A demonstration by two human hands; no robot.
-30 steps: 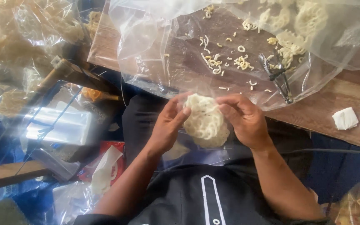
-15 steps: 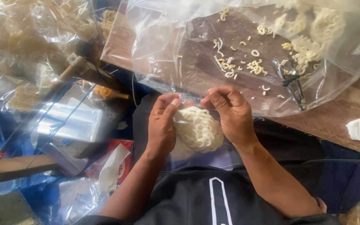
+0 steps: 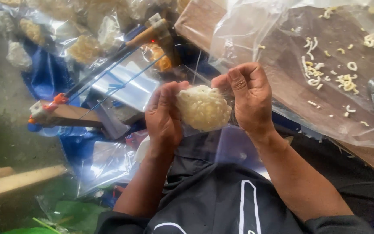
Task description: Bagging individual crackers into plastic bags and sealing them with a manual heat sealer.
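Both of my hands hold one round, pale, curly cracker (image 3: pixel 203 108) over my lap, inside a small clear plastic bag (image 3: pixel 232 145) that hangs below it. My left hand (image 3: pixel 164 115) grips the cracker's left side with the thumb on top. My right hand (image 3: pixel 245 95) pinches the bag and the cracker's right edge with curled fingers.
A wooden table (image 3: pixel 200 21) at upper right carries a clear plastic sheet (image 3: pixel 291 73) strewn with cracker crumbs (image 3: pixel 325 73). Bagged crackers (image 3: pixel 83 47) pile at upper left. A wooden-handled sealing tool (image 3: pixel 152 32) and a stack of clear bags (image 3: pixel 124 84) lie beside my left knee.
The view has shifted right and closer. Both hands have lifted the cracker slightly and turned it more upright, with the bag now drawn around it.
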